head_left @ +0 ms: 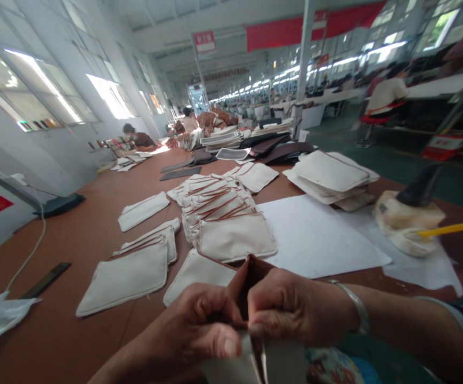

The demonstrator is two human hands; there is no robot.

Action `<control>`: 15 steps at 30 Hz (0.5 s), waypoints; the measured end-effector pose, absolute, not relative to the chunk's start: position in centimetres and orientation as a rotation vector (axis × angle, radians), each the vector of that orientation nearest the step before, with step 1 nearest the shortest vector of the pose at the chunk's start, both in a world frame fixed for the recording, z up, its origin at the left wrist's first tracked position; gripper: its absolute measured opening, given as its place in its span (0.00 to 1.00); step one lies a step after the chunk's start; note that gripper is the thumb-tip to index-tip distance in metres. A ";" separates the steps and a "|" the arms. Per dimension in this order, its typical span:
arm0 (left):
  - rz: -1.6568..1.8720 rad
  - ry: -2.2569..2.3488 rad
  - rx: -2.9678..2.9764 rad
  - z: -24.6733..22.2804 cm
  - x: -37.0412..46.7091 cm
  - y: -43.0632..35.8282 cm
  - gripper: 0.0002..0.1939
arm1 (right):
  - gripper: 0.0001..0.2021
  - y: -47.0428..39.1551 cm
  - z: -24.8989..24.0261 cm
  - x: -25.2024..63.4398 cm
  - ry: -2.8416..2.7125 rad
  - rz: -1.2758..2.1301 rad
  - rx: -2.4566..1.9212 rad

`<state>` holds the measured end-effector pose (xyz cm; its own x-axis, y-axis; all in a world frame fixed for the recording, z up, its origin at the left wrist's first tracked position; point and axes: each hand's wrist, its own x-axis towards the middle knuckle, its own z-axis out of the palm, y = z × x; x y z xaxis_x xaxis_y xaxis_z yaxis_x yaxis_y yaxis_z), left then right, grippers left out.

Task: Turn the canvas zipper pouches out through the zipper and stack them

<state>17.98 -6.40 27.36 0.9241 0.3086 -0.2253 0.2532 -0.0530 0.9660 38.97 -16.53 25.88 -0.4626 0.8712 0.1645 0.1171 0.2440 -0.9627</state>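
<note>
At the table's near edge both my hands pinch a brown and cream fabric piece [251,272], which stands partly spread between them. My left hand [199,325] grips its left side, thumb pressed on top. Fingers curled, my right hand [291,306] holds the right side close by. The lower cream panels hang below my hands, and the fingers hide part of the piece. Just beyond lies a single cream panel [199,272]. Behind it is an overlapping row of cream pouch-like pieces with brown edges [235,234]. To the left rests a smaller stack of similar pieces [129,277].
White sheets [315,234] lie right of the row, with a stack of cream panels [331,173] behind. A whitish container [407,218] with a yellow-handled tool stands at right. A dark strip [47,280] lies left. Other people sit farther back.
</note>
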 end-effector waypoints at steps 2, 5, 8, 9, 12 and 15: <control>-0.086 0.423 1.650 27.6 17.4 -5.1 0.39 | 0.20 -16.5 25.9 39.2 -1.758 1.286 -0.909; -0.236 0.485 1.825 27.7 16.1 -2.8 0.31 | 0.23 -16.0 25.7 41.1 -1.777 1.231 -0.927; -0.224 0.500 2.072 28.2 15.5 -1.6 0.13 | 0.23 -14.7 26.0 44.3 -1.929 1.096 -1.001; -0.178 0.462 2.152 28.5 15.6 -1.7 0.11 | 0.22 -14.1 26.4 45.1 -1.983 1.060 -1.056; -0.049 0.354 2.252 29.3 17.3 -3.3 0.10 | 0.17 -12.7 27.6 45.4 -2.098 0.789 -1.216; 0.080 0.408 2.076 28.7 20.1 -5.2 0.13 | 0.25 -11.9 27.5 42.1 -2.111 0.713 -1.171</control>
